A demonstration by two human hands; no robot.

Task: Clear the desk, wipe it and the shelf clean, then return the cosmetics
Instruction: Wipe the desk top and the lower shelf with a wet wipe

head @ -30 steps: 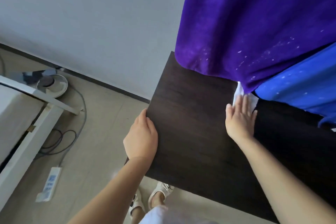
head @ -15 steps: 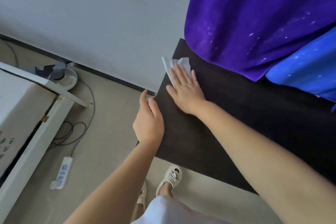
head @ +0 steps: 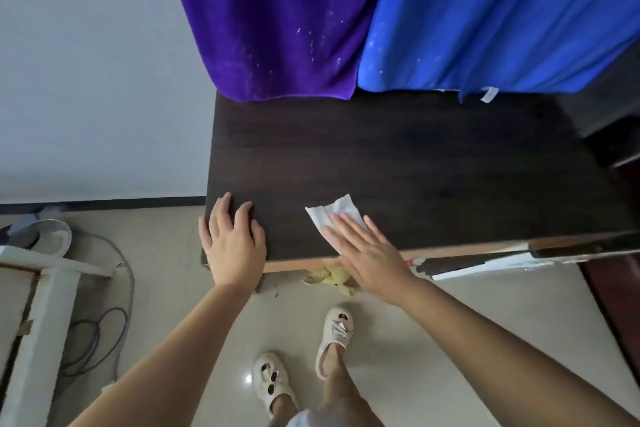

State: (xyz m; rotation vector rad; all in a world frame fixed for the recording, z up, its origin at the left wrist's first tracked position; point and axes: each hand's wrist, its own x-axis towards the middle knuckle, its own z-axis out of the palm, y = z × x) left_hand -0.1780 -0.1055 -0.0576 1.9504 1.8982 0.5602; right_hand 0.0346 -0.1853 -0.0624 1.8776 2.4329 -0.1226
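- Here, a person's right hand (head: 367,253) is pressing a white wipe (head: 334,215) flat on the dark counter (head: 415,163) near its front edge, fingers straight and spread.
- The left hand (head: 233,243) is resting open on the counter's front left corner, holding nothing.
- Purple cloth (head: 277,17) and blue cloth (head: 502,14) are draping over the counter's back, hiding whatever is behind.
- A yellow object (head: 329,276) under the counter is lying half hidden and hard to identify.

No text, label, brand or number can be read anywhere here; the surfaces in view carry no legible writing.
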